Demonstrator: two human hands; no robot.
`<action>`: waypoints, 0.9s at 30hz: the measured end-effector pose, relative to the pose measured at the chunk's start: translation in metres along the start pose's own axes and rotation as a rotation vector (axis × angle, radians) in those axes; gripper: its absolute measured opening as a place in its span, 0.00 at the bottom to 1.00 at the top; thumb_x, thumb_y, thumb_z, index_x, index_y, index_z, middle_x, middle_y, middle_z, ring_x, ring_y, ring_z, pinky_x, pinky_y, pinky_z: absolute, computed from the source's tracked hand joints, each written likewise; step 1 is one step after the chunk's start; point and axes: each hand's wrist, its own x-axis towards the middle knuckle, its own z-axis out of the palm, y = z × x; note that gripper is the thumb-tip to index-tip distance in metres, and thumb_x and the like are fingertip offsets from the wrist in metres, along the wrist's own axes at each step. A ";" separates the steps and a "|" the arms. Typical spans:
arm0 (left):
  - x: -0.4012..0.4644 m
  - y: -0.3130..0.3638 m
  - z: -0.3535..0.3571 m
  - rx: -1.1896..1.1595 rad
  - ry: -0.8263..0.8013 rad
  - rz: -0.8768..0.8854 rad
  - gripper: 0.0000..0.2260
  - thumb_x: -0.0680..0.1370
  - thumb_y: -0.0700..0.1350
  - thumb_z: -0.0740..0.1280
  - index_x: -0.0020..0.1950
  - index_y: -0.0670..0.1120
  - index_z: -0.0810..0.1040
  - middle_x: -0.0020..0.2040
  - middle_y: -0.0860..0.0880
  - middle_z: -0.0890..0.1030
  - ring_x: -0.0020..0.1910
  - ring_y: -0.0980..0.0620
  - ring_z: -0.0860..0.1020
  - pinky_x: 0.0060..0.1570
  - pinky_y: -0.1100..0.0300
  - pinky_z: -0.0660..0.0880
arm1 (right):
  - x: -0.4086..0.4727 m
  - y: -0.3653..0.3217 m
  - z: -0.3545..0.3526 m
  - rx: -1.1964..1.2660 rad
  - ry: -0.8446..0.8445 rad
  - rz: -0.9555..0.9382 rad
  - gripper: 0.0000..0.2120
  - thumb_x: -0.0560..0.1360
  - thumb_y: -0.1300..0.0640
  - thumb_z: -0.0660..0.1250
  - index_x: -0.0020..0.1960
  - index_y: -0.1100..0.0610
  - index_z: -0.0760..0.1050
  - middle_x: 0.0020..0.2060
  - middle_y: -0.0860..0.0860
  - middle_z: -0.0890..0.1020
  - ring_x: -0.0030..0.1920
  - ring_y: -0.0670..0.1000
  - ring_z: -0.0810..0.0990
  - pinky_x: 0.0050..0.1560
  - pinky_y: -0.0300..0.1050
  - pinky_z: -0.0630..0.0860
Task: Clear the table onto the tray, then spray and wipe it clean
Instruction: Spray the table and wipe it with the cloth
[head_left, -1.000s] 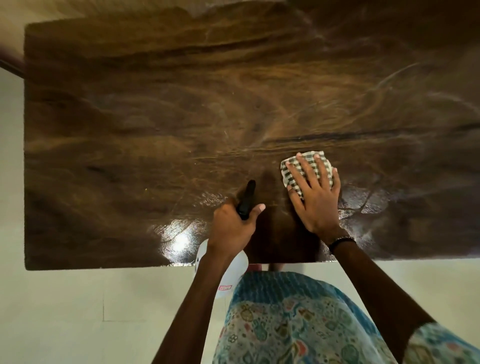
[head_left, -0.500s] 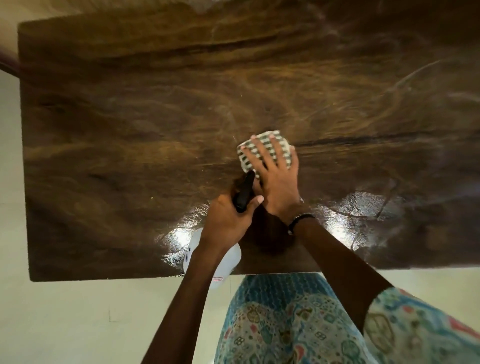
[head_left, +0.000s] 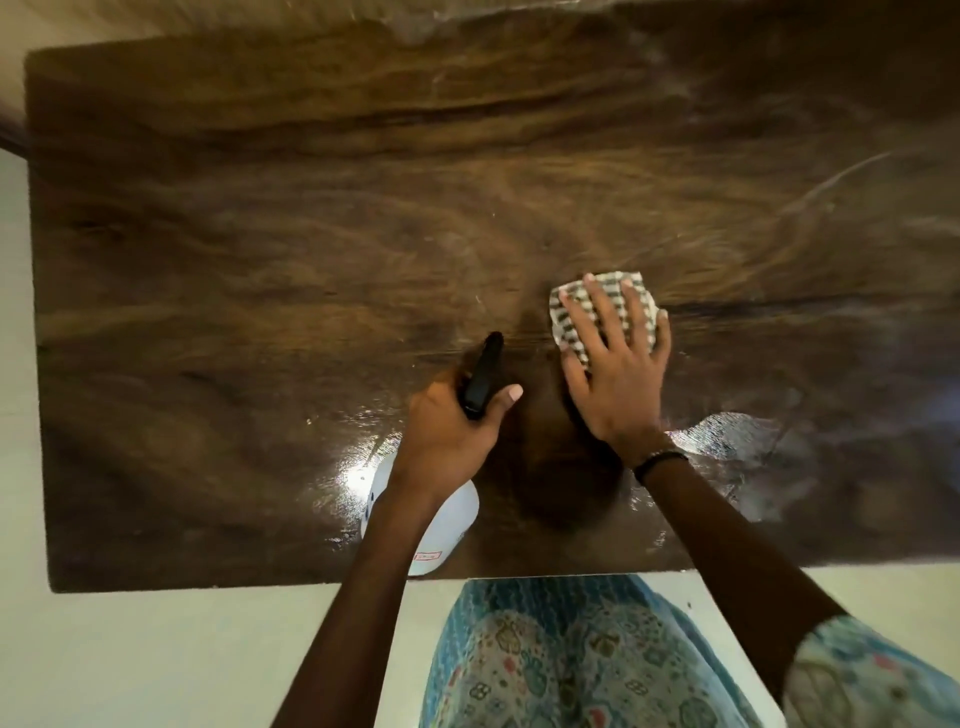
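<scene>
Pressing flat on the checked cloth (head_left: 605, 312), the right hand (head_left: 618, 374) has its fingers spread across the folded pad, palm down, on the middle of the wooden table (head_left: 260, 234). No pinch is in use — the cloth is held only by downward pressure against the wood. The left hand (head_left: 447, 431) is wrapped around the neck of a white spray bottle (head_left: 441, 525), thumb alongside the black trigger head (head_left: 483, 379), with the nozzle pointing away over the tabletop; the bottle body hangs below the wrist, above the near edge.

Handling notes, as judgement:
- The cloth is soft and limp. It will likely bunch or slide out from under the fingers unless the load is spread over its whole area, so a flat open palm suits it better than a fingertip hold.
- Glossy wet patches lie beside both wrists. The surface there is probably slick, so the cloth should glide easily, and the pad will take up liquid and grow heavier.
- The bottle appears to be light, rigid plastic. The neck under the trigger head is the sound place to hold it — the smooth body may slip in a damp hand.

No dishes and no tray are in view, so wiping appears to be the step in hand.
</scene>
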 end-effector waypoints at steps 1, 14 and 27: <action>0.002 0.001 -0.001 0.000 0.002 -0.001 0.18 0.71 0.57 0.70 0.51 0.43 0.78 0.44 0.45 0.81 0.47 0.44 0.80 0.44 0.59 0.73 | 0.012 -0.016 0.002 0.007 -0.001 -0.005 0.27 0.75 0.45 0.56 0.73 0.45 0.61 0.75 0.48 0.61 0.76 0.57 0.55 0.72 0.66 0.52; 0.026 0.020 -0.023 -0.029 -0.029 -0.076 0.20 0.72 0.56 0.69 0.54 0.42 0.78 0.50 0.42 0.81 0.52 0.44 0.79 0.47 0.58 0.72 | -0.007 0.037 -0.010 -0.086 -0.087 -0.302 0.27 0.76 0.44 0.54 0.75 0.42 0.57 0.75 0.47 0.61 0.76 0.56 0.54 0.74 0.62 0.51; 0.058 0.039 -0.030 0.030 -0.064 -0.008 0.15 0.74 0.56 0.67 0.48 0.45 0.73 0.42 0.49 0.75 0.40 0.53 0.74 0.33 0.69 0.65 | 0.056 0.028 -0.012 -0.036 -0.028 -0.100 0.26 0.77 0.44 0.53 0.75 0.44 0.58 0.76 0.47 0.58 0.77 0.55 0.52 0.72 0.63 0.50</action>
